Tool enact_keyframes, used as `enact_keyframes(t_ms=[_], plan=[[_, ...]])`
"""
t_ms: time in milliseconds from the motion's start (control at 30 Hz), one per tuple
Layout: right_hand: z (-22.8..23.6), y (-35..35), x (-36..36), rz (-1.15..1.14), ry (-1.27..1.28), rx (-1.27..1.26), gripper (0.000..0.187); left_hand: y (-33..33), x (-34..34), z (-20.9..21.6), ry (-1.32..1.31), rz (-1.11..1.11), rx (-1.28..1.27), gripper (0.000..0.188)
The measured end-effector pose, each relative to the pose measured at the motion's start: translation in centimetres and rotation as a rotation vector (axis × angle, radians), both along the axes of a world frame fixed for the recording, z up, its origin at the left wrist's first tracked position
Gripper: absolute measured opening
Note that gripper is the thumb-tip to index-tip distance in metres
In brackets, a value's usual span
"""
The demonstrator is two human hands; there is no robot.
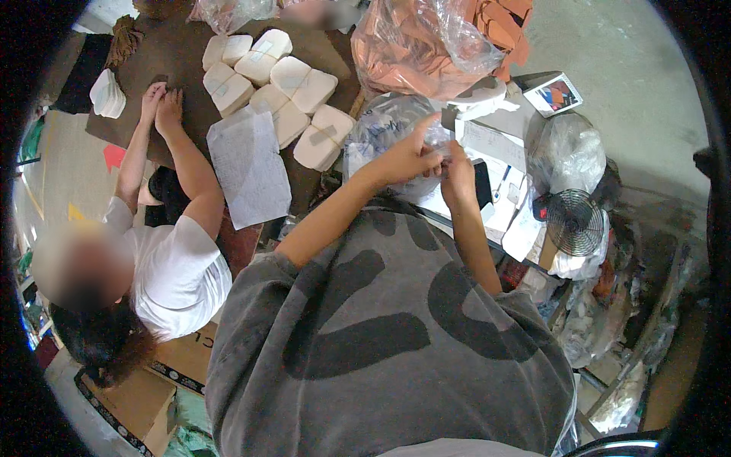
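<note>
My left hand (415, 158) and my right hand (459, 177) meet over the front of the table, fingers closed in a pinch. Between them is something small that I cannot make out. A small grey piece (449, 119) shows just above the fingertips; whether it is held is unclear. Beneath and left of my hands lies a crumpled clear plastic bag (373, 129). White papers (495, 145) spread to the right, with a dark phone-like object (482, 184) beside my right wrist and a pen (501, 183) farther right.
Stacks of cream rounded pads (304, 85) and a written sheet (250, 167) cover the brown table's middle. Orange pieces fill a large clear bag (411, 46) at the back. A round wire fan guard (575, 221) stands right. A co-worker in a white shirt (186, 270) leans on the table at left.
</note>
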State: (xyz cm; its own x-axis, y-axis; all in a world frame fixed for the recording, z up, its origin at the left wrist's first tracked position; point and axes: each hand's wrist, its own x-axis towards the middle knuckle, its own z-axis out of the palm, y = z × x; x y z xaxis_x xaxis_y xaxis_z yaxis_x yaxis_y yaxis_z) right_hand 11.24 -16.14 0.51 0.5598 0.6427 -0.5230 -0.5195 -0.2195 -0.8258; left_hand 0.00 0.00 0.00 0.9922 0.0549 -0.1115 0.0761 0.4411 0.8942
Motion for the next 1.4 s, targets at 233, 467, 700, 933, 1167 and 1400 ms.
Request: enact_keyframes(t_ms=[233,467,700,933,1167,1400], plan=[[3.2,1.0,-1.5,0.286,-0.742,-0.05,0.027,0.7,-0.1,-2.2,-0.092,0.212,-0.031,0.076],[2.2,1.2,-1.7,0.233,-0.97,-0.188,0.036,-0.1,0.3,-0.8,-0.198,0.373,0.561,0.046],[2.9,1.5,-1.9,0.185,-1.136,-0.216,0.018,-0.7,3.0,-4.0,0.109,0.385,0.974,0.021],[4.3,2.5,-1.3,0.166,-1.641,-0.354,0.014,1.4,4.9,-2.8,-0.213,0.392,0.85,0.037],[0.7,-2.8,-1.0,0.277,-1.689,-0.246,0.013,4.8,5.0,-0.1,0.366,0.553,0.688,0.043],[-2.4,-6.8,-2.1,0.452,-1.673,-0.111,0.024,6.4,2.6,-1.7,0.366,0.651,1.209,0.034]])
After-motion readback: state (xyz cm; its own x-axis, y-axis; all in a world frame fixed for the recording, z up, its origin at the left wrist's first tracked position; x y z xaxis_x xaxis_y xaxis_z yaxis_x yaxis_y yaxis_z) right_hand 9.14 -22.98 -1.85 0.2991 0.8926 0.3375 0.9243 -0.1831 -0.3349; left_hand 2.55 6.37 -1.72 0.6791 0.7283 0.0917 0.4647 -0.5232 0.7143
